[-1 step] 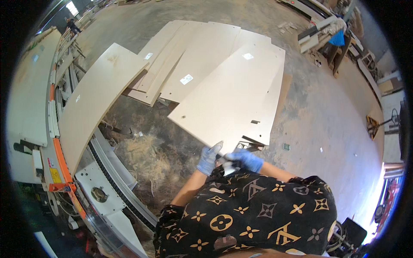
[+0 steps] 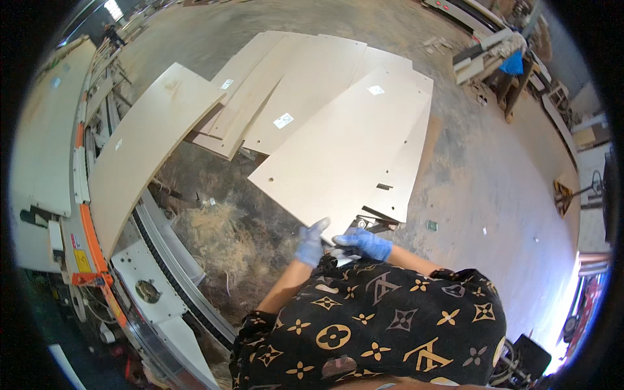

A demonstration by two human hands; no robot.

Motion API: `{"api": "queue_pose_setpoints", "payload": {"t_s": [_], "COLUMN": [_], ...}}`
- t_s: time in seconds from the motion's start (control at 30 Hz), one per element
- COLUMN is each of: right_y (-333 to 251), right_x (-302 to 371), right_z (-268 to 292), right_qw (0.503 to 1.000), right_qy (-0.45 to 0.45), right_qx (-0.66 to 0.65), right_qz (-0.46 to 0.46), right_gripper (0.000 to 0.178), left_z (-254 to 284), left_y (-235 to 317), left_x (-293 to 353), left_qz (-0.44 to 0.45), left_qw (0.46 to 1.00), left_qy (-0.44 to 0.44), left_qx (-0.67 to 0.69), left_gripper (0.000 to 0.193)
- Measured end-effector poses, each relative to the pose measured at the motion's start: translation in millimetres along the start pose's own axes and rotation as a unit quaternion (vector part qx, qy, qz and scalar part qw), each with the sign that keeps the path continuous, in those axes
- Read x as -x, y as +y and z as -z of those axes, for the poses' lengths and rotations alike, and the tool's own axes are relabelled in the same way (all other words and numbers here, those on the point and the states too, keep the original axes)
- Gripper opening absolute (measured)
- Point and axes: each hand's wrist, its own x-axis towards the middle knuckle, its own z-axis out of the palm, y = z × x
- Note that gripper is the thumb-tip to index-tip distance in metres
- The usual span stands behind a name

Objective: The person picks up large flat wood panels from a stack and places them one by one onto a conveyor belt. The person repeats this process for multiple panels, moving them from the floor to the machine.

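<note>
A large pale wooden panel (image 2: 338,143) lies at a slant on top of a stack of similar panels, its near corner toward me. My left hand (image 2: 311,244), in a blue glove, grips that near edge with the thumb on the upper face; its fingertips are partly hidden. Close beside it, at the same corner, my right hand (image 2: 367,243) is closed, also gloved in blue. A small dark-and-white object (image 2: 342,252) shows at its fingers, too blurred to name. The panel has drilled holes, a dark slot and a white label (image 2: 376,90).
Other panels (image 2: 312,71) spread beneath and behind. On the left, a curved-looking board (image 2: 153,123) rests over a machine with an orange rail (image 2: 91,227). A pile of offcuts (image 2: 484,58) stands far right, near a yellow pallet jack (image 2: 563,195). Sawdust covers parts of the floor.
The panel's near corner has shifted slightly left and toward me. My right hand has moved a little left, and my left thumb has slid slightly along the panel.
</note>
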Motion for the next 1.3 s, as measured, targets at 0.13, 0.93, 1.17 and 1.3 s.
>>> {"api": "queue_pose_setpoints", "payload": {"t_s": [0.13,0.93,1.17,1.3], "right_y": [-13.2,30.8,72.3,74.2], "right_x": [-35.2,-227.6,-217.1,-235.8], "right_z": [73.5,-172.4,-298.1,-329.1], "right_qw": [0.953,0.95,0.956,0.934], "right_qy": [0.112,-0.104,-0.188,-0.232], "right_qx": [-0.277,-0.28,-0.065,-0.021], "right_qz": [0.045,-0.096,-0.217,-0.272], "right_gripper": [0.027,0.042,0.059,0.068], "left_z": [29.8,409.7,516.8,569.1], "left_y": [5.1,-80.4,-60.7,-54.0], "left_x": [50.4,291.2,281.6,284.2], "left_qz": [-0.125,-0.403,-0.373,-0.39], "left_qw": [0.985,0.642,0.578,0.598], "left_qy": [0.081,0.474,0.508,0.537], "left_qx": [0.089,0.448,0.519,0.45], "left_gripper": [0.045,0.044,0.054,0.056]}}
